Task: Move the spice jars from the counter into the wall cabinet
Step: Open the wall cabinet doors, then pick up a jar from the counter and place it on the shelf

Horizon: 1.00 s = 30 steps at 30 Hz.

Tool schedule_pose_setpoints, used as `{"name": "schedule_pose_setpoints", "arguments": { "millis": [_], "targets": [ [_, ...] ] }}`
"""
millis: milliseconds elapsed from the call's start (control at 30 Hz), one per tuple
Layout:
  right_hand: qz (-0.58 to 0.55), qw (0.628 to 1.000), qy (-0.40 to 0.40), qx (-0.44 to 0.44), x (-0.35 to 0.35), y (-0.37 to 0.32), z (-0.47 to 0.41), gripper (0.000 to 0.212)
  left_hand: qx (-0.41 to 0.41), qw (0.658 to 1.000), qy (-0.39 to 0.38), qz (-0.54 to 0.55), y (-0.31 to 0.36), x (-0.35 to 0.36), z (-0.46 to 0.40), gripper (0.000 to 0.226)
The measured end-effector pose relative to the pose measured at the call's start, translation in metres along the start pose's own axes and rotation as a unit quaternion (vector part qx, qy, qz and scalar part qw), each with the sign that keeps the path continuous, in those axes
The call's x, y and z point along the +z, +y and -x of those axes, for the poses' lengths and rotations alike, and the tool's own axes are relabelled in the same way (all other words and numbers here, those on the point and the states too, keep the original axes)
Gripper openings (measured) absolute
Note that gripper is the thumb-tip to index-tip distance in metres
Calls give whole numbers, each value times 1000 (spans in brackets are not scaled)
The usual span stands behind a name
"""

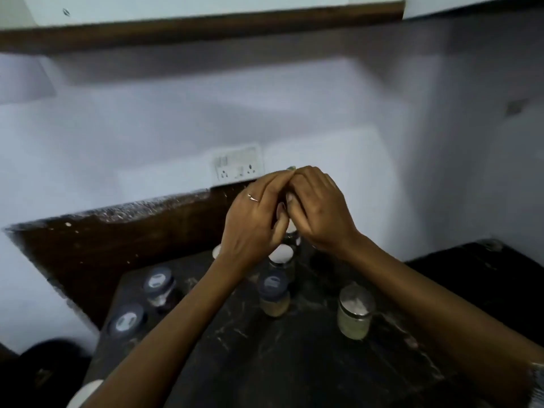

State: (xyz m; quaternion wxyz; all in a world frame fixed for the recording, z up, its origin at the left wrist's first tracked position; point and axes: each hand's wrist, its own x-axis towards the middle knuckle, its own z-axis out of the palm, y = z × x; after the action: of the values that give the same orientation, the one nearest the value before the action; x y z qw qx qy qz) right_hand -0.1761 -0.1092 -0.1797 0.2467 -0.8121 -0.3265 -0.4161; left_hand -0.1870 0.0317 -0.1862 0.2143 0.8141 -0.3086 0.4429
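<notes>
Both hands, left hand (253,222) and right hand (319,210), meet fingers curled above white-lidded jar (281,254); anything held is hidden. Lowering blindly could topple it.

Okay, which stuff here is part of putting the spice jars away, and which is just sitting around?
Part of the job:
- dark-lidded jars
- white-lidded jar
- metal-lidded jar
- counter
- left hand and right hand, raised together, grip unclear

Just there:
- wall socket

Left hand (253,222) and right hand (319,210) touching above spice jars (273,295) on dark counter (294,363), fingers (276,184) curled together
</notes>
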Motion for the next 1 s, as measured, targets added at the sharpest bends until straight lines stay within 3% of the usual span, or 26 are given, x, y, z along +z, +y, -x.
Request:
{"name": "schedule_pose_setpoints", "arguments": {
  "millis": [367, 533, 667, 767, 867, 1000],
  "targets": [
    [13, 983, -174, 53, 17, 104, 117, 13, -194, 960, -181, 95, 39, 131, 76, 65],
    [-30, 948, -288, 135, 36, 131, 148, 17, -249, 931, -247, 103, 31, 166, 114, 74],
    [25, 868, -467, 170, 51, 156, 161, 48, -304, 884, -336, 110, 22, 186, 154, 78],
    [40, 792, -586, 165, 58, 165, 169, 79, -390, 817, -402, 138, 18, 202, 183, 85],
    [-7, 741, -637, 213, 58, 175, 179, 105, -454, 752, -447, 170, 24, 213, 206, 91],
    [-167, 632, -647, 393, 42, 205, 195, 132, -488, 711, -468, 195, 41, 226, 220, 95]
  ]
}}
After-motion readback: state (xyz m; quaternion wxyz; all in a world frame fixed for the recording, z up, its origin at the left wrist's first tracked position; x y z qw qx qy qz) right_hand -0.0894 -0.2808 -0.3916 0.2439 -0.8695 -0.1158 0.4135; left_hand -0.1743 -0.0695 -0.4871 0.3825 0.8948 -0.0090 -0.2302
